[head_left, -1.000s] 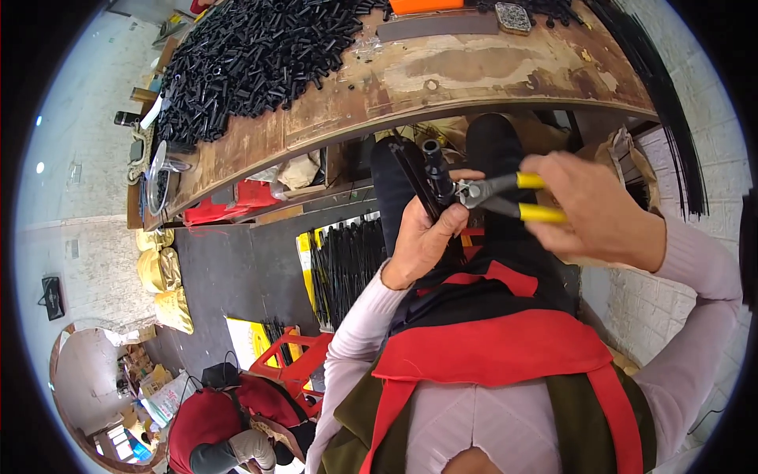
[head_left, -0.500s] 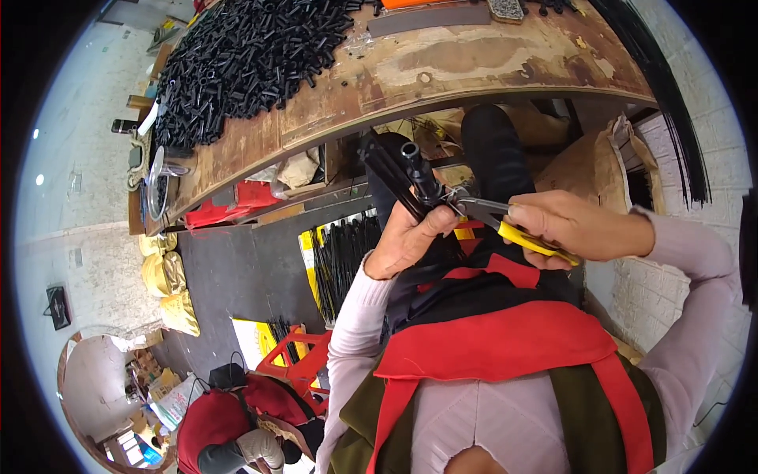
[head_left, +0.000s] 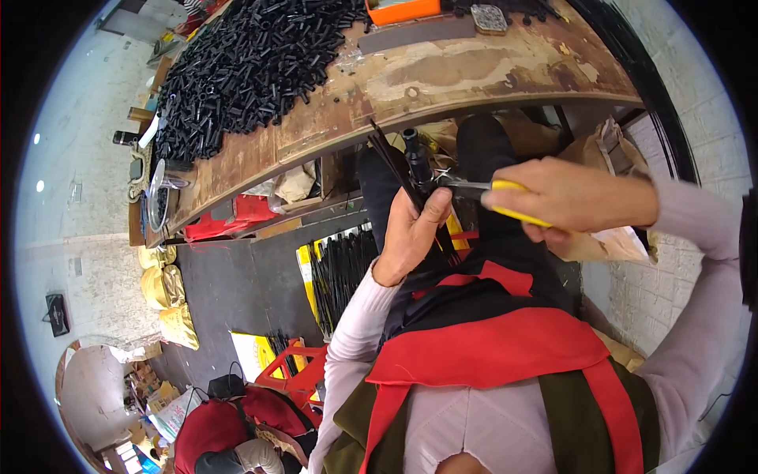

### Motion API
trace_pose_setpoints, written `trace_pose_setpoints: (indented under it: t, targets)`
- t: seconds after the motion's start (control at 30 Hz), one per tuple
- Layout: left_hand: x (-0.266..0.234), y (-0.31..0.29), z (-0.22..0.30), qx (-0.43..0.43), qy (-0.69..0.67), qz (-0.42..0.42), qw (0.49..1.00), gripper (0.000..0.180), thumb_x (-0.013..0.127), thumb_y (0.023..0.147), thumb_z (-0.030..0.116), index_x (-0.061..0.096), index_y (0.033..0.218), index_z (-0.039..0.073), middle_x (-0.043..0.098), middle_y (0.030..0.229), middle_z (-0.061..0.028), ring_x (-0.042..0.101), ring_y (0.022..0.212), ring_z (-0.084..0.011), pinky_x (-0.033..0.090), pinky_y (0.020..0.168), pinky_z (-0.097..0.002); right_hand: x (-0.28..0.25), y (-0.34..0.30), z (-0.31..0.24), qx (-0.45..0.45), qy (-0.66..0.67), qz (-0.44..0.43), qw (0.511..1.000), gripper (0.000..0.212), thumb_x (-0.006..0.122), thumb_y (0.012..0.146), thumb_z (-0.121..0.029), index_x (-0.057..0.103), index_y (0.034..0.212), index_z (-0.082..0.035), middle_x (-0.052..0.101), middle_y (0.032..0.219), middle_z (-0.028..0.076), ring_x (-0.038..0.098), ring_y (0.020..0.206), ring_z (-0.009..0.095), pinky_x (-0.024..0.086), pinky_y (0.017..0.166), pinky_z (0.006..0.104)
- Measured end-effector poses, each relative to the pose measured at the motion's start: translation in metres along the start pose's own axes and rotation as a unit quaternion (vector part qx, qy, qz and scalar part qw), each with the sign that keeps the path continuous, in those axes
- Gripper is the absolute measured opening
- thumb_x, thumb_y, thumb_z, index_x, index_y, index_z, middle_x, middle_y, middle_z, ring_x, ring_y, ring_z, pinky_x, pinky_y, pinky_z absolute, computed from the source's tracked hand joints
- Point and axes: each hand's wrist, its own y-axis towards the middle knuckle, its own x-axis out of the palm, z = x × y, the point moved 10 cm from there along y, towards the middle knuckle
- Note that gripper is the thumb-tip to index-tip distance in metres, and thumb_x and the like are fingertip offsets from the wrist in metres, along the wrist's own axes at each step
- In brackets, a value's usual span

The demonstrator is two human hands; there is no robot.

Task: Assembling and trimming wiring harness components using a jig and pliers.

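Observation:
My left hand [head_left: 410, 237] is closed around a bundle of thin black ribs [head_left: 388, 158], with the thumb pressed near a black tubular hub [head_left: 416, 154]. The hub stands among the ribs with its round hollow end up. Thin silvery wire [head_left: 444, 175] shows at its base. My right hand [head_left: 572, 196] grips pliers [head_left: 517, 212] with yellow handles. Their metal jaws point left and meet the wire beside my left thumb; whether they pinch it is too small to tell. All this is held above my lap, in front of the bench edge.
A wooden bench [head_left: 339, 118] bears a heap of short black tubes [head_left: 245, 75] and an orange tray [head_left: 403, 9]. Bundles of black rods [head_left: 341, 272] lie on the floor at left. A person in red [head_left: 217, 430] bends low at lower left. A white wall [head_left: 671, 276] stands at right.
My right hand has turned the pliers, so the yellow handles lie more level and slightly farther up. The ribs in my left hand have shifted and look more closely gathered. The view has moved slightly.

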Motion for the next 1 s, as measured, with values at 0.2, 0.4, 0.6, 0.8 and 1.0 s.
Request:
trace_pose_setpoints:
  t: [0.2, 0.4, 0.6, 0.8, 1.0]
  targets:
    - [-0.009, -0.001, 0.004, 0.01, -0.056, 0.021, 0.998, 0.023, 0.06, 0.098, 0.021, 0.049, 0.111, 0.006, 0.046, 0.078, 0.0016, 0.042, 0.065, -0.0061, 0.037, 0.056, -0.0222, 0.016, 0.037, 0.034, -0.159, -0.067, 0.134, 0.976, 0.025, 0.058, 0.096, -0.017, 0.059, 0.116, -0.002, 0.063, 0.079, 0.011, 0.062, 0.072, 0.022, 0.049, 0.067, 0.033]
    - [-0.017, -0.005, -0.005, 0.011, -0.092, 0.014, 0.996, 0.021, 0.061, 0.097, 0.017, 0.048, 0.107, 0.004, 0.047, 0.074, 0.0017, 0.042, 0.061, -0.0066, 0.037, 0.055, -0.0223, -0.005, 0.004, -0.006, -0.251, -0.26, 0.289, 0.886, 0.052, 0.06, 0.083, -0.001, 0.052, 0.134, -0.008, 0.055, 0.11, 0.013, 0.052, 0.098, 0.033, 0.041, 0.087, 0.0406]
    - [-0.01, -0.002, -0.001, 0.003, -0.085, 0.01, 0.996, 0.018, 0.06, 0.099, 0.019, 0.049, 0.096, 0.005, 0.045, 0.07, 0.0029, 0.04, 0.06, -0.006, 0.035, 0.054, -0.022, -0.01, -0.001, -0.01, -0.268, -0.306, 0.311, 0.859, 0.058, 0.061, 0.078, 0.002, 0.051, 0.134, -0.007, 0.053, 0.109, 0.014, 0.052, 0.096, 0.032, 0.041, 0.085, 0.0403]
    - [-0.004, -0.005, 0.001, -0.002, -0.092, -0.003, 0.996, 0.018, 0.06, 0.099, 0.02, 0.05, 0.094, 0.005, 0.044, 0.07, 0.004, 0.038, 0.06, -0.0057, 0.034, 0.054, -0.022, -0.007, -0.005, -0.008, -0.285, -0.308, 0.321, 0.849, 0.057, 0.061, 0.078, 0.002, 0.052, 0.133, -0.006, 0.053, 0.109, 0.014, 0.052, 0.097, 0.032, 0.04, 0.084, 0.0399]
    - [-0.002, -0.008, 0.0, -0.022, -0.101, -0.009, 0.995, 0.017, 0.06, 0.099, 0.019, 0.051, 0.094, 0.005, 0.044, 0.071, 0.0043, 0.037, 0.06, -0.0056, 0.033, 0.054, -0.0221, -0.003, -0.006, -0.011, -0.286, -0.32, 0.323, 0.844, 0.054, 0.06, 0.079, 0.002, 0.053, 0.132, -0.005, 0.053, 0.107, 0.013, 0.053, 0.096, 0.031, 0.04, 0.083, 0.0395]
